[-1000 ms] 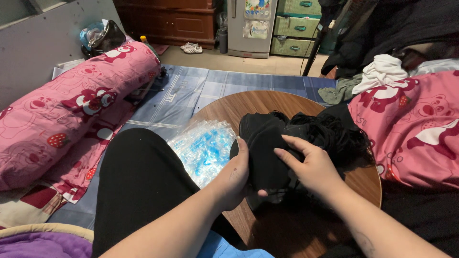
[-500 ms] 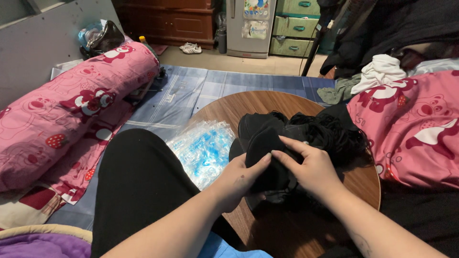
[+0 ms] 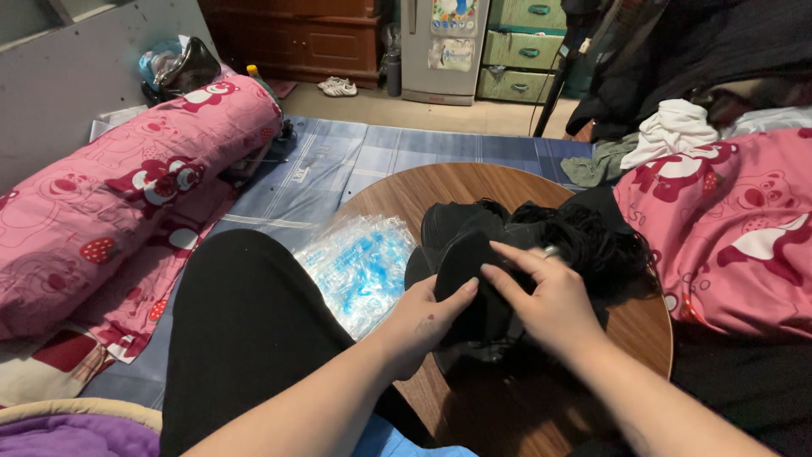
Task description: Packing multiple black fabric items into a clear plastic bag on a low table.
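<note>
Hands meet at the near edge of the round wooden tabletop: left hand grips the black garment from beneath, right hand pinches its top, best kept taut and flat.

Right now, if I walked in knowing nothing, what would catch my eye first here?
Probably the two hands at the centre: the left hand and right hand both grip a black fabric piece over a round wooden table, with a tangled heap of black material just behind. Next, the pink cartoon-print bedding along the left, and the clear blue-printed plastic bags beside the table.
</note>
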